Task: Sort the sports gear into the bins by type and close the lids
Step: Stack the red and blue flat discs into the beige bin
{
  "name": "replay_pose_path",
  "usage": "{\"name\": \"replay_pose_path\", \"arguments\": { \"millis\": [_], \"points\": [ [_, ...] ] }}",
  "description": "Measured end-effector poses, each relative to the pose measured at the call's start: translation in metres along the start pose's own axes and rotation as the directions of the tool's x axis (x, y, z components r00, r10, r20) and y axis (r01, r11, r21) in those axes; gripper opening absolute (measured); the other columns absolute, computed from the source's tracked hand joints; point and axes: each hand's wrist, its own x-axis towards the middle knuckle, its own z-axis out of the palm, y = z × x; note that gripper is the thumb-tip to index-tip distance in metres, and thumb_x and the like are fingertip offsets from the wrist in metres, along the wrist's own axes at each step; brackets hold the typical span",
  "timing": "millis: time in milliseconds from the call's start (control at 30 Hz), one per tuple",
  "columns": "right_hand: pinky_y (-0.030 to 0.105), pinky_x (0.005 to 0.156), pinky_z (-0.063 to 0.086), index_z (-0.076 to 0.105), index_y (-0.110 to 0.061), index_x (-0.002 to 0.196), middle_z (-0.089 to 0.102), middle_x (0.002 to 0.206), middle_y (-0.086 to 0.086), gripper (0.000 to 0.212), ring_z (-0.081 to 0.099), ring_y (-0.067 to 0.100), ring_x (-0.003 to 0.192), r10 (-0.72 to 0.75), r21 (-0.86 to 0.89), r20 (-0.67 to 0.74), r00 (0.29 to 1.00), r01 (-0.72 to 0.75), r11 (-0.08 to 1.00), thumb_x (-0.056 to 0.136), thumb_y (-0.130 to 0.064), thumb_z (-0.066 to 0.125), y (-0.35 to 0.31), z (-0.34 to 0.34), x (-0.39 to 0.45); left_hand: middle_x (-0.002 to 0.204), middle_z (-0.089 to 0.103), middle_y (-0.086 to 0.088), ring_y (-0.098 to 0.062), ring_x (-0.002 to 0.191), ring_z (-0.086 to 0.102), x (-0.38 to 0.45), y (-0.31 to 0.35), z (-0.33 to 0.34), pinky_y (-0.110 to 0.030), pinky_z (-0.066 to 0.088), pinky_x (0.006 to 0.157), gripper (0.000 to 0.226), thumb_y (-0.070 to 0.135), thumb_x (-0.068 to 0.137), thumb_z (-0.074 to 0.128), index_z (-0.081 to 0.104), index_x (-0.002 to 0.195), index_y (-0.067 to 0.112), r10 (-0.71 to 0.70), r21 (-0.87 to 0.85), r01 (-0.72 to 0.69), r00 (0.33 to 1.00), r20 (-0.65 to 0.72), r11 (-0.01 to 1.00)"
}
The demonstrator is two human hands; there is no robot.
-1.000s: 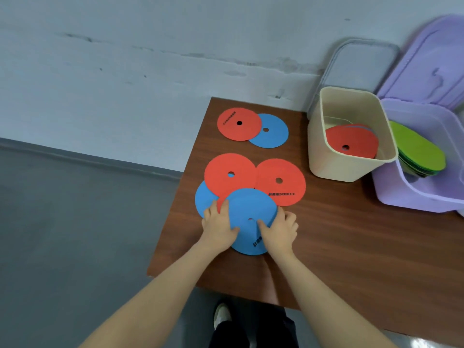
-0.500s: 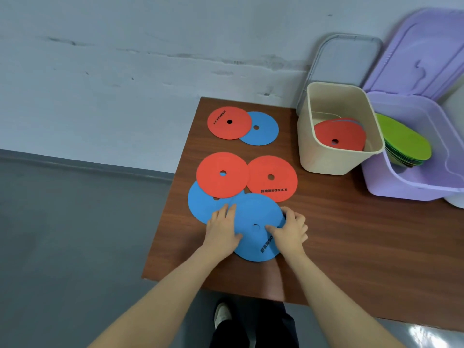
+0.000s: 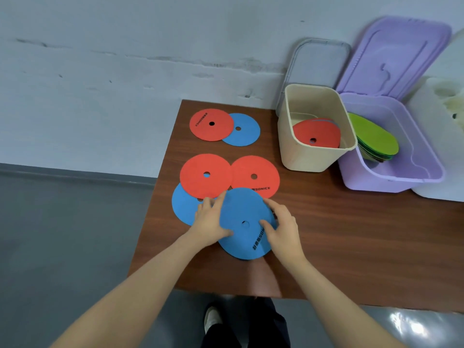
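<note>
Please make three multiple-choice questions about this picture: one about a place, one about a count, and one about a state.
1. Where does the beige bin stand?
A. left of the purple bin
B. on the floor
C. inside the purple bin

2. How many red discs lie on the table, outside the bins?
A. one
B. three
C. five

3. The purple lid is:
A. shut on its bin
B. open, upright behind its bin
C. flat on the table

Answers: 1 A, the bins stand side by side; 2 B, one far, two nearer; 3 B, green discs show inside.

Nearest blue disc (image 3: 244,222) now lifted, tilted between both hands.
</note>
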Motion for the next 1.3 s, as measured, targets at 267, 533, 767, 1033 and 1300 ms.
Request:
{"name": "replay_pose_path", "arguments": {
  "millis": [267,533,767,1033,1300],
  "points": [
    [0.044,0.094,0.042,0.053,-0.021,0.127,0.053,0.106,-0.01,0.048,0.053,0.011,0.102,-0.045,-0.025,-0.081,0.996,0.043,0.999,0.083,-0.004,0.062,-0.007,-0.04,0.015,0.11,0.027,0.002,-0.016,0.093,0.046,0.006,0.03,-0.016,-0.035,0.048,0.085,0.083,0.021,0.085,0.065,0.013,0.149,0.026,0.126,-0.138,-0.147,0.98,-0.152,0.979],
    [0.036,0.092,0.044,0.056,-0.011,0.123,0.056,0.109,-0.007,0.047,0.055,0.019,0.104,-0.162,-0.014,-0.245,0.956,0.164,0.986,0.079,0.002,0.065,-0.025,-0.097,0.073,0.111,0.033,-0.006,-0.021,0.109,0.036,0.047,0.1,-0.064,-0.03,0.042,0.089,0.078,0.018,0.084,0.065,0.02,0.148,0.016,0.299,-0.017,-0.326,0.886,-0.354,0.945],
    [0.034,0.09,0.043,0.054,-0.012,0.124,0.06,0.115,0.008,0.049,0.053,0.022,0.103,-0.262,-0.119,-0.318,0.911,0.236,0.964,0.077,-0.001,0.066,-0.022,-0.169,0.155,0.118,0.034,-0.013,-0.026,0.111,0.034,0.112,0.182,-0.097,-0.038,0.038,0.096,0.076,0.017,0.084,0.064,0.022,0.147,0.013,0.334,0.06,-0.341,0.846,-0.416,0.938],
    [0.042,0.09,0.042,0.051,-0.012,0.128,0.058,0.119,0.013,0.05,0.053,0.033,0.106,-0.114,-0.183,-0.291,0.95,0.061,0.981,0.079,-0.008,0.063,0.018,-0.206,0.236,0.125,0.03,-0.016,-0.032,0.116,0.032,0.204,0.247,-0.09,-0.037,0.043,0.092,0.072,0.016,0.083,0.063,0.024,0.144,0.011,0.301,0.184,-0.25,0.891,-0.341,0.951],
    [0.04,0.091,0.028,0.048,-0.019,0.128,0.045,0.12,0.01,0.046,0.04,0.032,0.111,0.007,-0.523,-0.16,0.987,-0.091,0.847,0.084,-0.025,0.057,0.046,-0.191,0.263,0.137,0.026,-0.015,-0.032,0.121,0.029,0.242,0.244,-0.08,-0.038,0.035,0.098,0.071,0.03,0.087,0.058,0.02,0.146,0.014,0.226,0.451,-0.126,0.958,-0.176,0.884]
  ]
}}
